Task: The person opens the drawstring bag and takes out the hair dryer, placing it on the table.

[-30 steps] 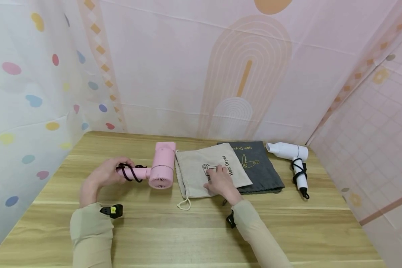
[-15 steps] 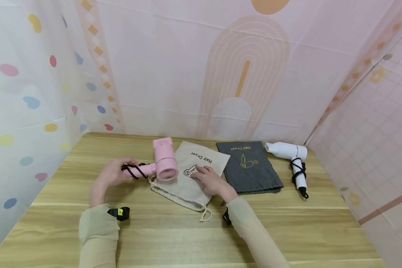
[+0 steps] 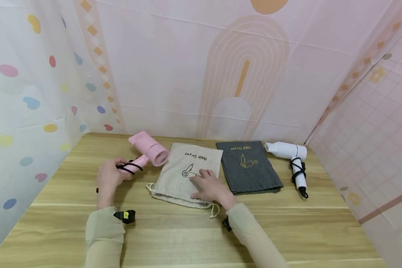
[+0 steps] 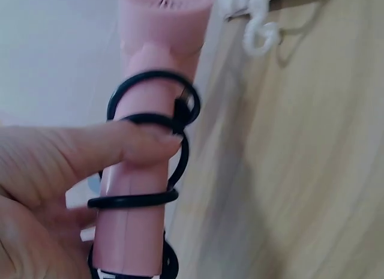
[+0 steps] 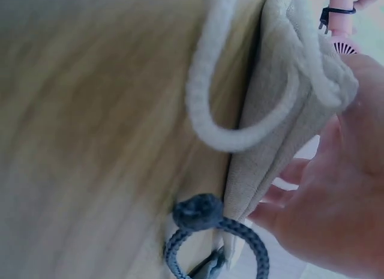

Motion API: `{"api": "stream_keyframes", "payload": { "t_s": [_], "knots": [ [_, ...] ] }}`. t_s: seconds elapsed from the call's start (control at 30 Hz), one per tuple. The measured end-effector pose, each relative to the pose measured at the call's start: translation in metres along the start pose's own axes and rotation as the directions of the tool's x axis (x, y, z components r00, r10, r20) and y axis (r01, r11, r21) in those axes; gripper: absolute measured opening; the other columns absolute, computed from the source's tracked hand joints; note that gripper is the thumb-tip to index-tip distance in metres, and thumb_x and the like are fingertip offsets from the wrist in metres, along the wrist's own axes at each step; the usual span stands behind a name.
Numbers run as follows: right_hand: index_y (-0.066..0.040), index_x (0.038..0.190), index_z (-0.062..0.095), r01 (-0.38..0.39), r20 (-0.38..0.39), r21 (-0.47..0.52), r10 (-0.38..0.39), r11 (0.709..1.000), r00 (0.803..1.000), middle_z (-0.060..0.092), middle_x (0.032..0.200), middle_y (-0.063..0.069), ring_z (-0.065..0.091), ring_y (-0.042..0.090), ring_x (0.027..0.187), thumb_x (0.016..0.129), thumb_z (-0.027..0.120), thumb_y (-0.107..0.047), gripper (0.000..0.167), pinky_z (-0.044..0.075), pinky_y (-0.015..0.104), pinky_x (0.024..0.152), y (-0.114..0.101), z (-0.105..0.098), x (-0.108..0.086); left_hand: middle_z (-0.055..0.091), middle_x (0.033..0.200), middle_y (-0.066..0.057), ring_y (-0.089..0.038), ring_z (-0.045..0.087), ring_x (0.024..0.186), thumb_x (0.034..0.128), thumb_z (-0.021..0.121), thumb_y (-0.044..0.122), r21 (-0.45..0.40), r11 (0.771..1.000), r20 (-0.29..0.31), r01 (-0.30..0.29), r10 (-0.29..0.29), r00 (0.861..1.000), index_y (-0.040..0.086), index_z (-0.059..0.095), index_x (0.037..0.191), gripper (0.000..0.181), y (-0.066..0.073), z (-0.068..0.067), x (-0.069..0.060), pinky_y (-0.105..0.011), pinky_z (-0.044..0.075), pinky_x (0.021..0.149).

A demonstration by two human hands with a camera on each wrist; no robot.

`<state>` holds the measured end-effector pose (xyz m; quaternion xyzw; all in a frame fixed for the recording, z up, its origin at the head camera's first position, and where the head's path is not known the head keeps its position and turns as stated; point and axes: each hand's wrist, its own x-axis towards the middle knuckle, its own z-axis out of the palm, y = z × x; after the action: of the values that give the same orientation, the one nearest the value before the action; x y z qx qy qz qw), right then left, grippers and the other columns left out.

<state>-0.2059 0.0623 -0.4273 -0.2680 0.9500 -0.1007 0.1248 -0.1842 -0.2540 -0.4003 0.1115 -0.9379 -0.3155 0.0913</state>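
Observation:
My left hand (image 3: 111, 176) grips the handle of a pink hair dryer (image 3: 150, 149), whose black cord (image 4: 135, 200) is wound round that handle. In the left wrist view the thumb lies across the handle over a cord loop. My right hand (image 3: 211, 187) rests with fingers spread on a beige drawstring bag (image 3: 167, 178) printed "Hair Dryer". This bag lies flat, its gathered edge and white cord (image 5: 219, 135) towards me. Just right of it lies a dark grey drawstring bag (image 3: 254, 176) with yellow print.
On the right a white hair dryer (image 3: 286, 150) lies with black cord round its handle. All lies on a wooden table (image 3: 167, 238), with patterned cloth (image 3: 160, 74) hanging behind and at both sides.
The beige bag has slid left and turned, uncovering the grey bag, with my right hand on it. My left hand has swung the pink dryer's head left and away from me.

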Motion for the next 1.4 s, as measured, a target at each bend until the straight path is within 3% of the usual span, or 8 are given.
{"api": "stream_keyframes", "payload": {
  "t_s": [0.13, 0.3, 0.47, 0.6, 0.9, 1.07, 1.27, 1.4],
  "knots": [
    [-0.027, 0.142, 0.043, 0.025, 0.016, 0.03, -0.026, 0.999, 1.0, 0.022, 0.158, 0.013, 0.022, 0.034, 0.144, 0.087, 0.063, -0.042, 0.061, 0.029, 0.05, 0.114, 0.003, -0.001, 0.004, 0.065, 0.114, -0.024, -0.044, 0.058, 0.096, 0.0639, 0.075, 0.007, -0.03, 0.986, -0.091, 0.165, -0.167, 0.982, 0.005, 0.065, 0.113, 0.05, 0.006, 0.008, -0.005, -0.041, 0.041, 0.059],
    [-0.025, 0.143, 0.043, 0.051, 0.043, 0.064, -0.054, 0.997, 0.998, 0.018, 0.159, 0.013, 0.019, 0.034, 0.146, 0.088, 0.064, -0.035, 0.059, 0.027, 0.05, 0.115, 0.01, -0.005, 0.012, 0.064, 0.112, -0.027, -0.045, 0.057, 0.096, 0.0666, 0.073, 0.004, -0.088, 0.962, -0.191, 0.26, -0.272, 0.943, 0.007, 0.067, 0.111, 0.045, 0.011, 0.019, -0.009, -0.044, 0.038, 0.052],
    [-0.02, 0.143, 0.043, 0.081, 0.062, 0.108, -0.088, 0.991, 0.994, 0.016, 0.159, 0.015, 0.016, 0.036, 0.146, 0.089, 0.063, -0.026, 0.057, 0.022, 0.05, 0.117, 0.016, -0.009, 0.019, 0.058, 0.117, -0.031, -0.049, 0.052, 0.106, 0.072, 0.067, 0.007, -0.107, 0.927, -0.182, 0.359, -0.373, 0.91, 0.01, 0.064, 0.116, 0.044, 0.015, 0.028, -0.011, -0.062, 0.042, 0.067],
    [-0.019, 0.143, 0.043, 0.085, 0.072, 0.136, -0.095, 0.987, 0.993, 0.016, 0.159, 0.015, 0.014, 0.037, 0.147, 0.09, 0.062, -0.022, 0.056, 0.019, 0.051, 0.118, 0.019, -0.012, 0.023, 0.056, 0.121, -0.032, -0.052, 0.048, 0.113, 0.0746, 0.064, 0.007, -0.1, 0.917, -0.182, 0.385, -0.397, 0.9, 0.011, 0.063, 0.119, 0.044, 0.017, 0.033, -0.01, -0.069, 0.04, 0.079],
    [-0.019, 0.143, 0.043, 0.072, 0.082, 0.159, -0.085, 0.985, 0.993, 0.014, 0.16, 0.014, 0.011, 0.035, 0.148, 0.09, 0.062, -0.02, 0.055, 0.017, 0.05, 0.119, 0.023, -0.015, 0.025, 0.054, 0.124, -0.032, -0.052, 0.043, 0.117, 0.0751, 0.066, 0.006, -0.116, 0.917, -0.192, 0.383, -0.399, 0.897, 0.01, 0.062, 0.12, 0.045, 0.019, 0.04, -0.007, -0.072, 0.037, 0.084],
    [-0.02, 0.143, 0.043, 0.07, 0.081, 0.163, -0.084, 0.984, 0.993, 0.014, 0.16, 0.013, 0.011, 0.034, 0.148, 0.091, 0.062, -0.021, 0.055, 0.018, 0.05, 0.118, 0.024, -0.013, 0.026, 0.047, 0.127, -0.034, -0.054, 0.038, 0.121, 0.076, 0.067, 0.006, -0.11, 0.916, -0.162, 0.387, -0.401, 0.902, 0.008, 0.058, 0.122, 0.047, 0.019, 0.04, -0.009, -0.075, 0.033, 0.087],
    [-0.02, 0.141, 0.045, 0.083, 0.054, 0.182, -0.094, 0.98, 0.994, 0.016, 0.16, 0.011, 0.012, 0.033, 0.148, 0.091, 0.062, -0.021, 0.053, 0.021, 0.05, 0.118, 0.026, -0.011, 0.024, 0.042, 0.124, -0.041, -0.06, 0.037, 0.117, 0.0815, 0.056, 0.006, -0.01, 0.932, -0.118, 0.363, -0.361, 0.925, -0.002, 0.052, 0.12, 0.039, 0.02, 0.04, -0.009, -0.077, 0.033, 0.084],
    [-0.018, 0.138, 0.049, 0.079, -0.043, 0.209, -0.072, 0.975, 0.996, 0.023, 0.157, 0.01, 0.021, 0.032, 0.145, 0.093, 0.06, -0.025, 0.047, 0.029, 0.049, 0.114, 0.029, -0.01, 0.021, 0.036, 0.126, -0.047, -0.064, 0.034, 0.116, 0.0869, 0.052, 0.011, 0.127, 0.946, -0.101, 0.298, -0.286, 0.953, -0.01, 0.04, 0.126, 0.046, 0.028, 0.041, -0.009, -0.076, 0.033, 0.084]
  ]
}}
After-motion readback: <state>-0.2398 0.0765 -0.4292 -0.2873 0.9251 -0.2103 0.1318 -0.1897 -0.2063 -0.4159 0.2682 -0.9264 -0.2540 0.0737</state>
